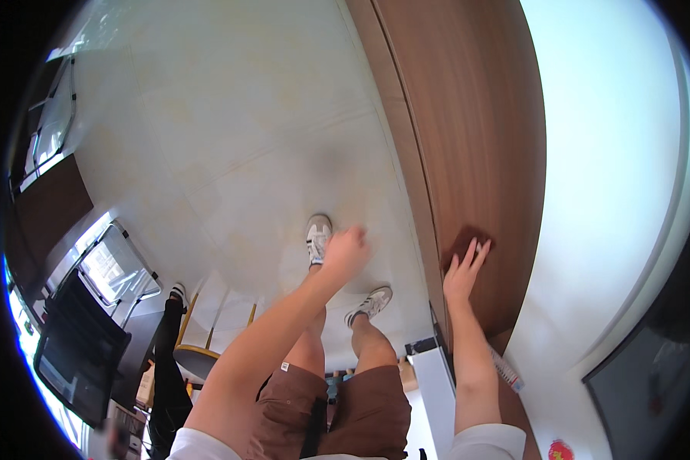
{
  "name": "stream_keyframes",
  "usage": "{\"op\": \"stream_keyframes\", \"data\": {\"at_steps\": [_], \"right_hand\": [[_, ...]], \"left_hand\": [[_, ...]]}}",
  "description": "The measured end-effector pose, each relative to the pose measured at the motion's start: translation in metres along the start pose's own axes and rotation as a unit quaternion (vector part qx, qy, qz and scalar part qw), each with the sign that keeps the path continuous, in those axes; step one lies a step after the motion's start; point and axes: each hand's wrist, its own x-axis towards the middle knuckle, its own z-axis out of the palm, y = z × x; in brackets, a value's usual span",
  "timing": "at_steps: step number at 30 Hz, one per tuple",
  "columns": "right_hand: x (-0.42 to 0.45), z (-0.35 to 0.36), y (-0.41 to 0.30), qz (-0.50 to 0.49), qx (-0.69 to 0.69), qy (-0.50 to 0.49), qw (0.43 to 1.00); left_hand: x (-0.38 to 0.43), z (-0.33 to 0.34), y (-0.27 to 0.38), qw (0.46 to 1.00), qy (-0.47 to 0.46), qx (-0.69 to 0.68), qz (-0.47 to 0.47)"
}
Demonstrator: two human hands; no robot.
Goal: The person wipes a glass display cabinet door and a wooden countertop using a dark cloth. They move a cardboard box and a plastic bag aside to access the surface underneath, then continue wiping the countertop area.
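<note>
My left hand is in the air in front of my legs, blurred, with its fingers curled and no object visible in it. My right hand reaches to the brown wood-grain panel on the right, fingers spread. A small whitish thing shows between its fingertips; what it is, and whether the hand grips it, cannot be told. Around the fingers lies a dark reddish patch, a shadow or a dark object.
Below are the pale tiled floor and my sneakers. A round stool stands at the lower left, beside a person's black-trousered leg. Metal-framed chairs are farther left. A white wall adjoins the panel.
</note>
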Motion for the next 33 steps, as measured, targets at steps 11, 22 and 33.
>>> {"op": "stream_keyframes", "data": {"at_steps": [11,22,33], "right_hand": [[0.250,0.017,-0.140,-0.113,-0.045,0.140,0.983],[0.428,-0.001,-0.279,-0.260,0.008,0.092,0.961],[0.344,-0.003,-0.244,0.034,-0.082,-0.019,0.996]], "left_hand": [[-0.030,-0.084,-0.183,0.974,0.073,-0.088,-0.193],[0.215,-0.208,0.038,0.970,0.155,-0.186,-0.036],[0.219,-0.324,0.088,0.970,0.033,-0.240,0.017]]}}
